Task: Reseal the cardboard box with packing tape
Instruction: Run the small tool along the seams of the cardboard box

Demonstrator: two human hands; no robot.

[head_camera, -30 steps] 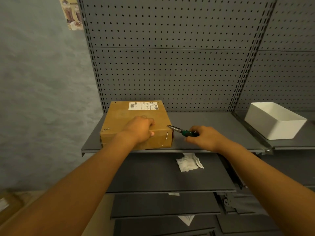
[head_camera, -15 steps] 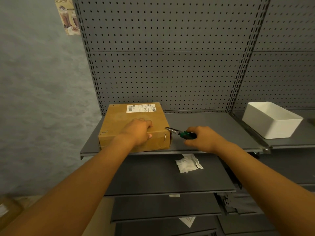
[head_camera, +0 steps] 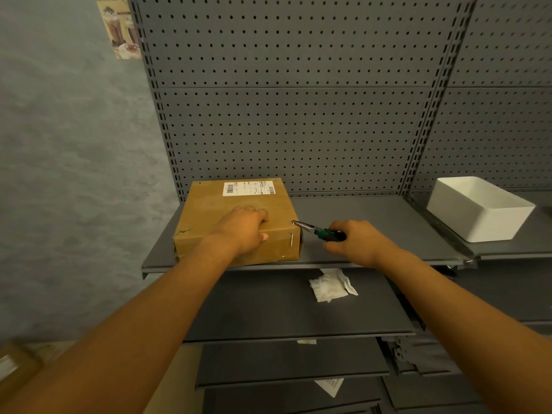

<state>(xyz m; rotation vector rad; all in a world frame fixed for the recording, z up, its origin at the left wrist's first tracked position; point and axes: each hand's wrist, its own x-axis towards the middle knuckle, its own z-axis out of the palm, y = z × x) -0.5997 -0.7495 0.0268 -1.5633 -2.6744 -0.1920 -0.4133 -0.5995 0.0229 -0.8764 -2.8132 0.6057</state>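
Note:
A brown cardboard box (head_camera: 215,204) with a white shipping label (head_camera: 248,188) lies on the grey metal shelf (head_camera: 358,216) at its left end. My left hand (head_camera: 242,230) rests on the box's near top edge, fingers curled on top and thumb on the front face. Metal staples (head_camera: 291,239) show on the front right corner and near the left corner. My right hand (head_camera: 355,242) grips green-handled pliers (head_camera: 316,231), whose metal tips touch the box's right top corner. No tape is in view.
A white rectangular tub (head_camera: 478,209) stands on the neighbouring shelf at right. A crumpled white packet (head_camera: 331,285) lies on the lower shelf. Pegboard panels back the shelves. More dark shelves sit below. A brown box corner (head_camera: 15,366) shows at bottom left.
The pliers' tips have moved slightly up and left along the box's right corner. My left hand stays on the box. The view shifted a little.

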